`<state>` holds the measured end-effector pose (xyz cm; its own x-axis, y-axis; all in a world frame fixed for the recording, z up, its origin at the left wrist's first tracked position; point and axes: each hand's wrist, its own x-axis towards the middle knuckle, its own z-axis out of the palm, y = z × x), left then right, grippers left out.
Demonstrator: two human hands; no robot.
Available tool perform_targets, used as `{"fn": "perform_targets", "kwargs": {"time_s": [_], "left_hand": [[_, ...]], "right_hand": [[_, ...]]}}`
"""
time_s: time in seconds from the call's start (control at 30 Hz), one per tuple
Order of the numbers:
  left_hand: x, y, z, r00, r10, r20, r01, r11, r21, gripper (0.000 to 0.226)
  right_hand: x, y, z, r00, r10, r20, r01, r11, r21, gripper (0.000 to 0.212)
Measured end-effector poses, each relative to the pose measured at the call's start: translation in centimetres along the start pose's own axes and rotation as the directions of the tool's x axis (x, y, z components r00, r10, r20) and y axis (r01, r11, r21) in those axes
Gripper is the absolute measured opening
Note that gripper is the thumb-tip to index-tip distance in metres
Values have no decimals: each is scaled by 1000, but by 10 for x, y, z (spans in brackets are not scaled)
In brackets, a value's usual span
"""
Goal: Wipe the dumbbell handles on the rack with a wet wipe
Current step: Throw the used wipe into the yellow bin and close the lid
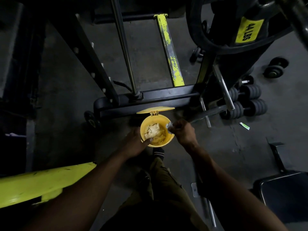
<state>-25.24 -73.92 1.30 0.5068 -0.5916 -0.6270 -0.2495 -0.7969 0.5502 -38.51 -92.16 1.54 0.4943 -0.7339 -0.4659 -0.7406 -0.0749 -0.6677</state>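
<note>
A yellow wipe tub [166, 124] with its hinged lid [155, 109] flipped open is at the centre, white wet wipes [152, 130] bunched inside. My left hand [135, 141] grips the tub's left side, the thumb over its rim. Over the tub's right rim, my right hand [182, 132] pinches a white wipe [168, 125]. Black dumbbells [246, 104] with steel handles lie low at the right.
A black machine frame [150, 99] with steel rods and a chipped yellow bar [170, 52] stands just beyond the tub. A 44 LBS plate [249, 31] hangs top right. Yellow beam [41, 180] at lower left, black bench pad [283, 192] lower right, my feet below the tub.
</note>
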Motion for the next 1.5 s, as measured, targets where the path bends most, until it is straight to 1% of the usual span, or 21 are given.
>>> {"fn": "perform_targets", "kwargs": {"time_s": [0.13,0.33,0.43,0.5,0.6,0.7,0.8,1.0,1.13,1.33,1.5], "left_hand": [[0,4,2,1000,13,-17,-12,1000,21,83],[8,5,-6,1000,-20,-22,21,998,57,83],[11,7,-12,1000,-5,-22,7,995,101,80],[12,8,-15,1000,0,-27,4,991,135,82],[13,5,-16,1000,-9,-17,11,989,150,91],[8,5,-16,1000,9,-30,-4,986,169,90],[1,5,-16,998,31,-48,-22,983,183,90],[-14,-5,-12,997,27,-68,-15,986,164,93],[-20,-13,-10,998,16,-58,-7,988,153,95],[-33,-14,-4,996,25,-85,-12,988,151,92],[-41,-15,3,997,16,-77,-5,991,132,91]], "right_hand": [[10,1,10,1000,-16,5,16,1000,20,31],[26,-9,14,999,-16,32,14,997,73,40],[30,-7,11,999,-28,19,27,997,67,41],[31,-4,10,999,-33,5,33,998,46,39],[29,2,9,999,-31,-9,31,999,30,39],[24,4,9,999,-29,-17,29,999,26,41],[17,1,10,999,-48,-25,48,998,32,38],[1,-7,13,997,-68,-23,70,992,105,37],[-11,-11,8,996,-83,-40,86,995,58,34],[-23,-5,6,995,-99,-27,99,995,16,35],[-31,0,8,994,-102,-24,103,994,32,38]]}}
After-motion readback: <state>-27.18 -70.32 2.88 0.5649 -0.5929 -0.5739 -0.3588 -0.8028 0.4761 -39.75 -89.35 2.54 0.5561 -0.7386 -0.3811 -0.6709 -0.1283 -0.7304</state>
